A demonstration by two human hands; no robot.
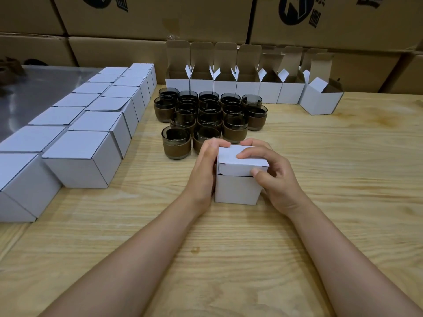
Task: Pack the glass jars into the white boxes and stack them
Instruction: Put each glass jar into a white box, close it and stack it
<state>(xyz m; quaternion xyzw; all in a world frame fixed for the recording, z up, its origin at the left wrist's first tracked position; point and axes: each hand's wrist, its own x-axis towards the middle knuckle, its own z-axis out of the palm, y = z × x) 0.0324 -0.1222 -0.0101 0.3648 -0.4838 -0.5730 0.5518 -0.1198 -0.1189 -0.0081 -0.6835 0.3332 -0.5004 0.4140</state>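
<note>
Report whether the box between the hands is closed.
Nearly shut: the small white cardboard box has its lid folded down, tuck flap not tucked in.

1. A pale wooden table (332, 184) with clear grain lies under the grip and spreads out on every side of it.
2. A small dark spot (195, 249) marks the wood nearer the person than the grip, slightly to its left.
3. A shiny, reflective sheet (41, 88) lies well to the left of the grip and beyond it.
4. Brown cardboard cartons (148, 21) stand stacked as a wall well beyond the grip.
5. A black printed logo (295, 10) shows on a carton beyond the grip, to its right.
</note>
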